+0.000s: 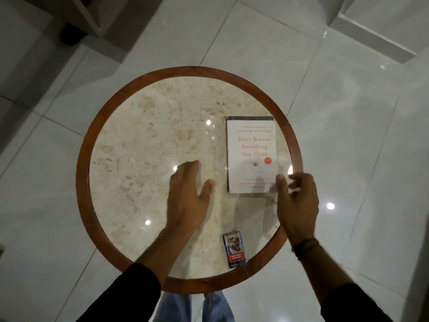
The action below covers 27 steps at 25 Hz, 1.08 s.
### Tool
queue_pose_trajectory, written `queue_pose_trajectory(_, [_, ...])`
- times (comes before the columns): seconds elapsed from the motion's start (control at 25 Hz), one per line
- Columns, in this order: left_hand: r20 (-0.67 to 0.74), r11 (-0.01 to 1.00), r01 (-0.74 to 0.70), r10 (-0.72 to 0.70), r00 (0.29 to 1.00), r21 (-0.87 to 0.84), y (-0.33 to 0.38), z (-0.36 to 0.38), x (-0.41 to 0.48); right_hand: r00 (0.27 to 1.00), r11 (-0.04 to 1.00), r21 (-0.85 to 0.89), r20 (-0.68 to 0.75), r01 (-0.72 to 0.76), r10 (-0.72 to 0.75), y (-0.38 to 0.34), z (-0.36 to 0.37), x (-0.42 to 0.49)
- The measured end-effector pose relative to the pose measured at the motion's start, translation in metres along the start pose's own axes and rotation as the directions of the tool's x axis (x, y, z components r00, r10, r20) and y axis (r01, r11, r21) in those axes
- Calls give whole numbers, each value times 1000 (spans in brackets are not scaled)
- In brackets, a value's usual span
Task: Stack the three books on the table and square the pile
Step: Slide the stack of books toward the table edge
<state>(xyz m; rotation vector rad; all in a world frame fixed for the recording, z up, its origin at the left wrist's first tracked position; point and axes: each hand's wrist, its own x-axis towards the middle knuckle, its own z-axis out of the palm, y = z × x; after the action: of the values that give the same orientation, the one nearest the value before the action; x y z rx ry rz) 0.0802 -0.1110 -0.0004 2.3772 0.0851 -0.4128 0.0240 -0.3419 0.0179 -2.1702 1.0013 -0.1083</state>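
Observation:
A white book with red title lettering [251, 154] lies face up on the right half of the round marble table [139, 135]. A dark edge of another book shows under its far side; how many books lie beneath I cannot tell. My left hand [189, 194] hovers over the table's middle, fingers spread, a short way left of the book and holding nothing. My right hand [296, 201] is at the book's near right corner, fingers loosely curled and apart, thumb next to the corner, nothing in its grasp.
A small cigarette pack [234, 252] lies near the table's front edge, between my forearms. The table has a raised brown wooden rim [83, 173]. Glossy white floor tiles surround it. A furniture leg [69, 36] stands at the far left.

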Motion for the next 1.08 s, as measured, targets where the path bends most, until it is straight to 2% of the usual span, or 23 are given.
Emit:
queue_pose_trajectory(0.08, [-48, 983, -43, 52, 997, 176, -49, -16, -22, 994, 996, -52, 84, 75, -71, 14, 2, -52])
queue_pose_trajectory(0.24, [-76, 918, -41, 77, 994, 393, -120, -43, -48, 949, 969, -217, 311, 119, -47, 37, 20, -134])
queue_pose_trajectory(0.36, [-88, 859, -21, 77, 993, 511, -156, -61, -46, 931, 941, -310, 365, 134, -13, 48, 34, -162])
queue_pose_trajectory(0.44, [-101, 825, -11, 83, 991, 564, -174, -69, -42, 938, 914, -389, 346, 111, 34, 52, 41, -172])
queue_pose_trajectory(0.64, [-102, 817, -34, 113, 988, 576, -193, -67, -36, 959, 917, -399, 266, 21, 94, 52, 47, -179])
queue_pose_trajectory(0.76, [-108, 808, -40, 128, 986, 588, -200, -66, -36, 967, 909, -416, 244, 31, 79, 41, 53, -185])
queue_pose_trajectory(0.88, [-116, 839, -59, 144, 983, 541, -202, -66, -35, 954, 939, -327, 300, 103, 0, 5, 71, -187])
queue_pose_trajectory(1.08, [-135, 877, -73, 155, 979, 476, -201, -68, -35, 904, 947, -121, 355, 296, -238, -81, 154, -159])
